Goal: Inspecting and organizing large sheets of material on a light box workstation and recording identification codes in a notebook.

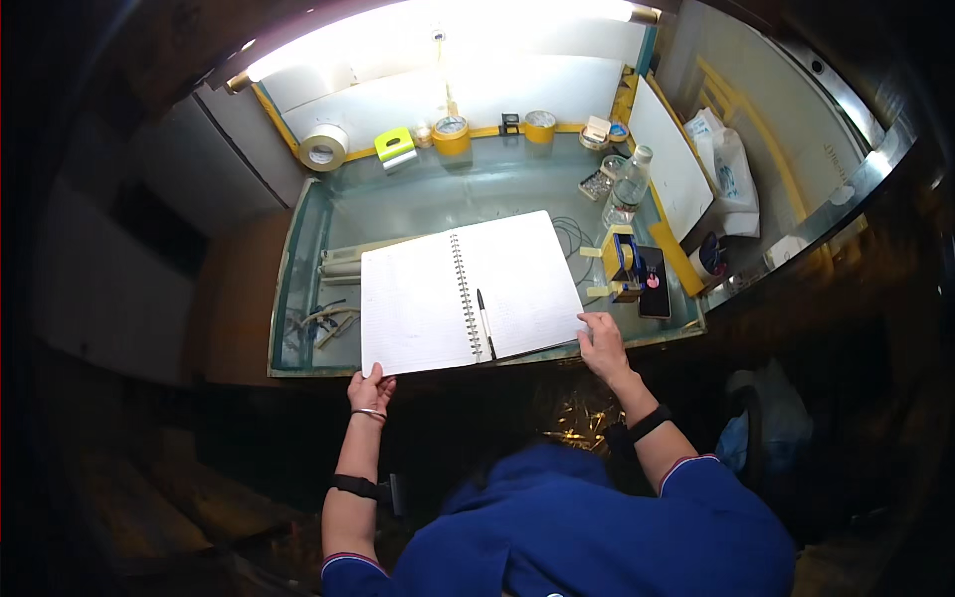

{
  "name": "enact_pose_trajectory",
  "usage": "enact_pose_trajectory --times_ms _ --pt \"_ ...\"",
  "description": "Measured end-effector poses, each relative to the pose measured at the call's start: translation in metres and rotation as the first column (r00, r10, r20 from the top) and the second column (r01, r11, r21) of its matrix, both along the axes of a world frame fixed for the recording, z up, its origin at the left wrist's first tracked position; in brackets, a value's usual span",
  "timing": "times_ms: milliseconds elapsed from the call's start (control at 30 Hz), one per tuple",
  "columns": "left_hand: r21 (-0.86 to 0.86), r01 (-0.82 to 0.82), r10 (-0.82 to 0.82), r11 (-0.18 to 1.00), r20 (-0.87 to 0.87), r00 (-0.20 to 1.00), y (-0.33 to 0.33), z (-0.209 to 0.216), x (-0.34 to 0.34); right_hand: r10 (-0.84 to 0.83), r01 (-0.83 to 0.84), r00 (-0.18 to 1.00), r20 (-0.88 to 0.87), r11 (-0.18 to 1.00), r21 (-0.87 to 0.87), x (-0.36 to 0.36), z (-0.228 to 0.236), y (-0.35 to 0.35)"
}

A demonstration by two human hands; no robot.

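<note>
A spiral-bound notebook [413, 298] lies open on the glass-topped table, its pages white and lined with faint writing. A black and white pen [485, 320] rests on the right page beside the wire binding. My left hand [372, 389] grips the notebook's near left corner, thumb on top and fingers partly hidden below. At the near right corner, my right hand [602, 344] pinches the page edge between thumb and fingers. Just beyond that hand are yellow and blue tape dispensers [623, 261] and a dark phone [654, 284].
A clear bottle [627, 189] stands at the right of the table [388, 204]. Along the back are a white tape roll [323, 147], yellow tape rolls [452, 135] and a green-and-white holder [395, 147]. Cables [323, 318] lie left of the notebook. A plastic bag [731, 179] hangs at right.
</note>
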State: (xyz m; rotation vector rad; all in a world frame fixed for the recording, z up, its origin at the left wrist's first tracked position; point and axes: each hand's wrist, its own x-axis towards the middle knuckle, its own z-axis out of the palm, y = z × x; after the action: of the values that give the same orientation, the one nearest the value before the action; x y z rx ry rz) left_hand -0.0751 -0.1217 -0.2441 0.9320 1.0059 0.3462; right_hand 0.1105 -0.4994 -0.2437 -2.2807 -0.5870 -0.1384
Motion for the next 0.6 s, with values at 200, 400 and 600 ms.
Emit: enact_pose_trajectory --times_ms 200,400,600 --pt "0.129 0.007 -0.002 0.992 -0.041 0.999 0.031 0.021 -0.045 -0.162 0.184 0.947 -0.279 0.981 0.057 -0.04 -0.011 -0.001" --pt "0.25 0.047 -0.026 0.967 -0.088 0.996 0.04 0.052 -0.074 0.297 0.497 0.136 -0.945 0.805 0.324 -0.075 -0.016 0.024" --pt "0.889 0.122 -0.203 0.441 -0.034 0.979 -0.006 0.103 -0.038 0.5 0.483 0.187 -0.846 0.703 0.522 -0.088 -0.016 0.058"
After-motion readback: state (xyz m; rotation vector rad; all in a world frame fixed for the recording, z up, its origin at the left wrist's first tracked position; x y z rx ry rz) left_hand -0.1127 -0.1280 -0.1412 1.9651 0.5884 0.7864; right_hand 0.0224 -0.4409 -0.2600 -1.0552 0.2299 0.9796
